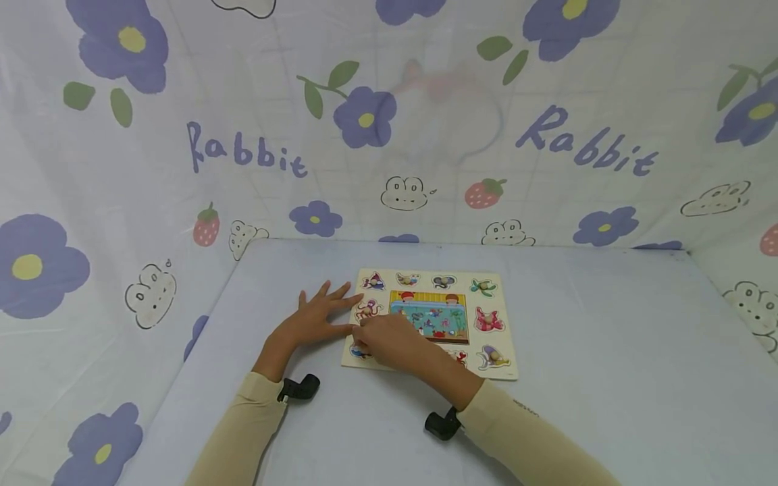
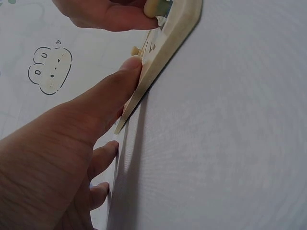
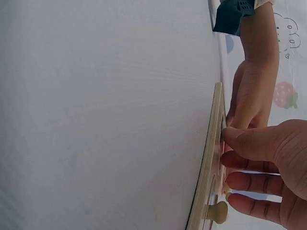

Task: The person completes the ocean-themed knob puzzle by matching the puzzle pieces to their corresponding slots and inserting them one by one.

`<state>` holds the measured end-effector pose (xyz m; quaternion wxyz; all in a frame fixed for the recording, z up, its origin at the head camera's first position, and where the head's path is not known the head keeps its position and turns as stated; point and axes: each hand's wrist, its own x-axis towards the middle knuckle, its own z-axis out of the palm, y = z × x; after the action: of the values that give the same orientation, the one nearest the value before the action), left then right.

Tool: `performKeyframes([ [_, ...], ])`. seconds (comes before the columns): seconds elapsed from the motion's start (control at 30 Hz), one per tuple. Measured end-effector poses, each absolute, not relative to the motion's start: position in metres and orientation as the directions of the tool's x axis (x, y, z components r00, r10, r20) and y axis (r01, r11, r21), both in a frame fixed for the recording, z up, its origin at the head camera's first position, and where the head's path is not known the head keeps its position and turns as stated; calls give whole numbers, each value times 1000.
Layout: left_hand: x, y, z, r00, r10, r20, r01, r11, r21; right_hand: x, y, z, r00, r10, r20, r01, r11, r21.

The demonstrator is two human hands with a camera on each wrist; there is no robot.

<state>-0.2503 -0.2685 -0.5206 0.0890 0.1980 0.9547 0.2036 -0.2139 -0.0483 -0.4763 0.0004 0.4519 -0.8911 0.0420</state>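
A pale wooden knob puzzle board lies flat on the table, picture side up. At its left edge my left hand is spread, the thumb resting on the board's rim and the fingers straight. My right hand is over the lower left corner, thumb and fingers curled in at a blue puzzle piece. In the left wrist view this piece's round knob shows beside the right fingertips. The right palm side and thumb appear in the right wrist view; the exact grip is partly hidden.
Sea-animal pieces with knobs ring the board: a pink one, a purple-and-yellow one, a green one, and several more. A white table surrounds the board. A printed curtain hangs behind and at the sides.
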Motion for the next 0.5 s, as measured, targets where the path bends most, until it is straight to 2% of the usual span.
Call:
performKeyframes([
  [0.33,-251,-268,-523,-905,417,-88,342,833,434,-207,-49,-474,-613,-787,-72,-786,616,-43],
  [0.5,-251,-268,-524,-910,404,-92,332,843,423,-206,-45,-477,-611,-788,-79,-784,616,-76],
])
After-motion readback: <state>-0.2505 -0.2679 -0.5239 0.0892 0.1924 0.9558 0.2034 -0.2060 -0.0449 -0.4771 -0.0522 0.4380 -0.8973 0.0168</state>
